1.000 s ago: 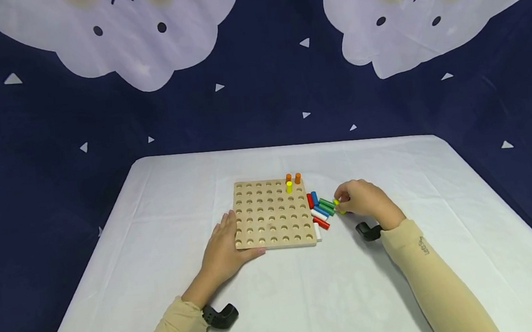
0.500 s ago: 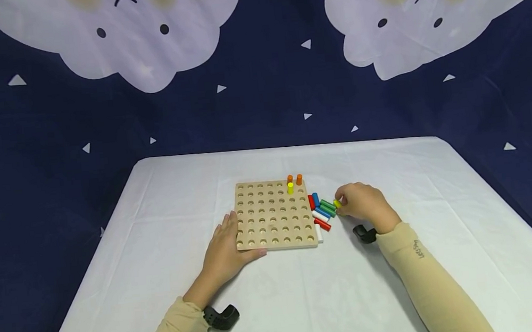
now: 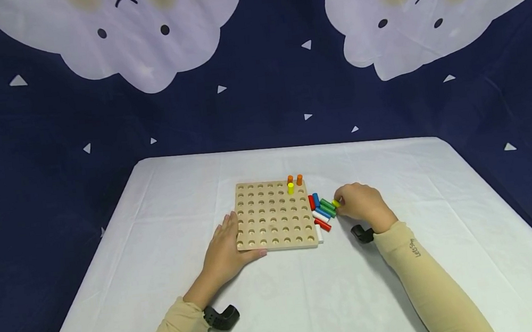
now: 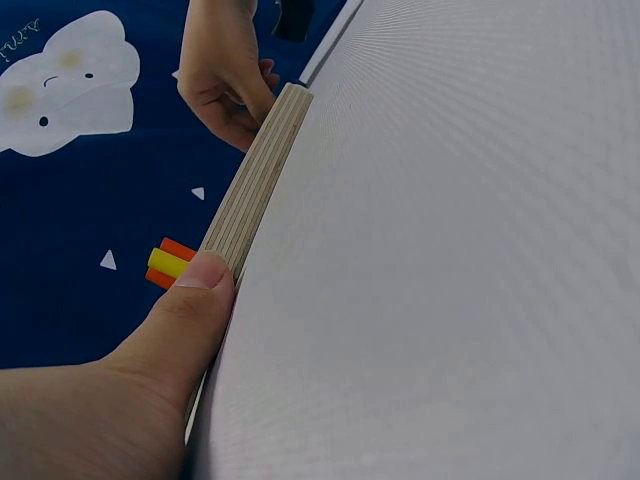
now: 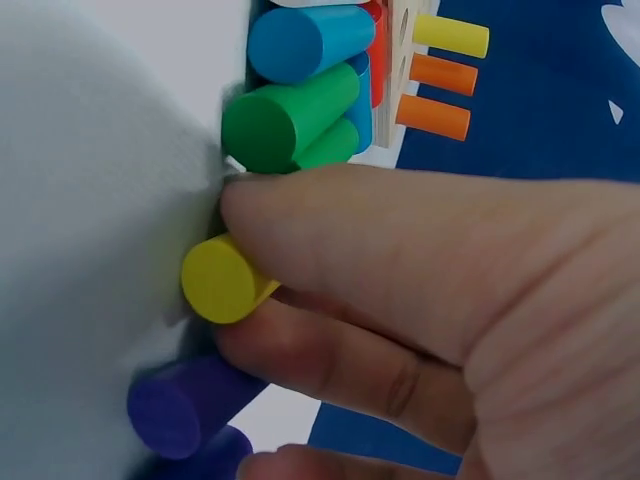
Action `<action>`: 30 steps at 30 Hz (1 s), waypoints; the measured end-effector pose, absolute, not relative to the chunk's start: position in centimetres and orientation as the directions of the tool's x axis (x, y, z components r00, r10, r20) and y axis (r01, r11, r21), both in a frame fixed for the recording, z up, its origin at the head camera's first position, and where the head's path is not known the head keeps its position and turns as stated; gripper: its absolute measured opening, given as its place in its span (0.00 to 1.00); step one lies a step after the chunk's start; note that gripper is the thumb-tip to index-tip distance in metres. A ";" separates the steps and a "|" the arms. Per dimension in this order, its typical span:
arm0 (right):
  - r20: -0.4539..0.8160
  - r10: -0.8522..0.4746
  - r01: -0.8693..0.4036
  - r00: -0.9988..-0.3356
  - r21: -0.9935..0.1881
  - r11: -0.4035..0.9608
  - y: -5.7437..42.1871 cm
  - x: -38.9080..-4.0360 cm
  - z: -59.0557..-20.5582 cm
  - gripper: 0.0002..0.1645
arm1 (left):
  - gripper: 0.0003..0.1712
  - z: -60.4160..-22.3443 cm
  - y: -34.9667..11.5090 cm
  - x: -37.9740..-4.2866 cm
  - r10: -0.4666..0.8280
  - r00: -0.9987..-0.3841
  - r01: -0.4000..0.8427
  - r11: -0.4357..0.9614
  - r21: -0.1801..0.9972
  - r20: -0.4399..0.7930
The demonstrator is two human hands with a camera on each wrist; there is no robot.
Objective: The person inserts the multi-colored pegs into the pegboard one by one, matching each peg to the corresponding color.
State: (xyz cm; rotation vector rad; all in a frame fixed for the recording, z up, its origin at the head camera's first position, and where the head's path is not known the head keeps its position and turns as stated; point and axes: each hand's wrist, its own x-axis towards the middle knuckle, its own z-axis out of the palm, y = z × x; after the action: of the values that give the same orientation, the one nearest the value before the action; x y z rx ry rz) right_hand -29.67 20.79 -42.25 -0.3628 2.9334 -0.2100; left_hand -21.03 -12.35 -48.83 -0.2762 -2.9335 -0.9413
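Note:
My right hand (image 3: 362, 204) pinches a yellow peg (image 5: 222, 280) between thumb and forefinger, low over the cloth at the right end of the loose pegs. Green pegs (image 5: 272, 124) lie right beside the thumb, and purple pegs (image 5: 176, 412) show under the fingers in the right wrist view. My left hand (image 3: 223, 250) rests at the near left corner of a wooden pegboard (image 3: 257, 225), fingers straight along its left side, thumb (image 4: 185, 310) along its front edge. Two orange pegs (image 3: 299, 180) and one yellow peg (image 3: 290, 188) stand in holes at its far right corner.
Loose red pegs (image 3: 322, 225), blue pegs (image 3: 316, 199) and white pegs (image 3: 319, 233) lie against the board's right side. A white cloth (image 3: 177, 196) covers the table. Behind it hangs a dark blue curtain (image 3: 261, 118) with clouds.
My right hand has shifted slightly left with the yellow peg, closer to the green pegs, and its forearm has swung a little left. My left hand stays at the pegboard's corner.

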 end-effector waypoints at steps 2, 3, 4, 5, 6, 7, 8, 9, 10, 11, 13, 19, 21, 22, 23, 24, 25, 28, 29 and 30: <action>-0.153 -0.257 -0.233 -0.954 -0.158 0.959 20.8 -29.7 -42.3 0.17 | 0.74 -48.8 -12.4 -21.0 0.154 -0.983 0.182 0.799 0.573 0.099; -0.152 -0.258 -0.234 -0.954 -0.159 0.959 20.8 -29.8 -42.3 0.17 | 0.74 -48.8 -12.4 -21.0 0.153 -0.983 0.181 0.800 0.572 0.098; -0.154 -0.261 -0.236 -0.953 -0.160 0.958 20.8 -29.8 -42.4 0.17 | 0.74 -48.8 -12.4 -21.0 0.153 -0.983 0.182 0.800 0.571 0.098; -0.155 -0.258 -0.233 -0.954 -0.160 0.959 20.8 -29.8 -42.4 0.17 | 0.74 -48.9 -12.4 -21.0 0.153 -0.983 0.181 0.800 0.571 0.098; -0.156 -0.257 -0.232 -0.954 -0.161 0.959 20.7 -29.9 -42.4 0.17 | 0.74 -48.9 -12.4 -21.0 0.153 -0.983 0.182 0.801 0.570 0.098; -0.156 -0.253 -0.229 -0.955 -0.160 0.960 20.7 -29.9 -42.4 0.17 | 0.74 -48.9 -12.3 -21.0 0.153 -0.983 0.182 0.801 0.570 0.099; -0.156 -0.253 -0.228 -0.955 -0.162 0.960 20.7 -29.9 -42.5 0.17 | 0.74 -48.9 -12.3 -21.1 0.154 -0.983 0.184 0.801 0.569 0.100; -0.158 -0.253 -0.227 -0.955 -0.166 0.960 20.7 -29.8 -42.4 0.17 | 0.74 -48.9 -12.3 -21.1 0.154 -0.983 0.183 0.801 0.570 0.100; -0.158 -0.253 -0.226 -0.955 -0.169 0.959 20.8 -29.8 -42.4 0.17 | 0.74 -48.9 -12.3 -21.1 0.153 -0.983 0.182 0.801 0.570 0.098; -0.155 -0.247 -0.220 -0.956 -0.172 0.960 20.8 -29.9 -42.4 0.17 | 0.74 -48.9 -12.3 -21.1 0.153 -0.984 0.181 0.801 0.570 0.097; -0.151 -0.244 -0.215 -0.958 -0.182 0.959 20.9 -29.9 -42.4 0.18 | 0.74 -48.9 -12.4 -21.1 0.152 -0.984 0.180 0.801 0.571 0.096; -0.129 -0.229 -0.199 -0.965 -0.213 0.957 21.6 -30.3 -42.4 0.20 | 0.74 -49.0 -12.4 -21.1 0.150 -0.983 0.186 0.799 0.572 0.109; -0.118 -0.227 -0.196 -0.967 -0.230 0.953 21.7 -30.5 -42.3 0.20 | 0.74 -49.0 -12.4 -21.1 0.149 -0.983 0.185 0.800 0.571 0.109; -0.113 -0.226 -0.193 -0.968 -0.243 0.951 21.8 -30.5 -42.3 0.20 | 0.74 -49.0 -12.4 -21.1 0.149 -0.983 0.184 0.800 0.571 0.109; -0.109 -0.225 -0.192 -0.968 -0.256 0.947 21.9 -30.6 -42.3 0.20 | 0.74 -49.0 -12.4 -21.1 0.148 -0.983 0.183 0.800 0.571 0.108; -0.105 -0.223 -0.188 -0.969 -0.271 0.944 21.9 -30.7 -42.3 0.20 | 0.74 -48.9 -12.4 -21.1 0.148 -0.983 0.183 0.801 0.570 0.108; -0.101 -0.219 -0.183 -0.970 -0.285 0.941 22.0 -30.8 -42.3 0.20 | 0.74 -48.9 -12.4 -21.1 0.148 -0.984 0.181 0.802 0.569 0.104; -0.090 -0.208 -0.166 -0.974 -0.338 0.926 22.1 -31.1 -42.4 0.20 | 0.74 -48.9 -12.4 -21.1 0.148 -0.984 0.179 0.804 0.567 0.100; -0.086 -0.206 -0.163 -0.975 -0.356 0.920 22.1 -31.1 -42.5 0.20 | 0.74 -48.9 -12.4 -21.1 0.149 -0.984 0.179 0.804 0.567 0.100; -0.080 -0.199 -0.155 -0.977 -0.372 0.915 22.1 -31.2 -42.5 0.20 | 0.74 -48.9 -12.4 -21.1 0.151 -0.984 0.180 0.804 0.567 0.099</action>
State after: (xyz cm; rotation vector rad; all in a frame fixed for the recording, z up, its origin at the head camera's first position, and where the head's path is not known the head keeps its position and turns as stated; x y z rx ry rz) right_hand -31.23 22.10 -42.53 -0.2744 2.9596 -0.5614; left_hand -21.08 -12.37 -48.91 -0.2698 -2.9367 -0.9299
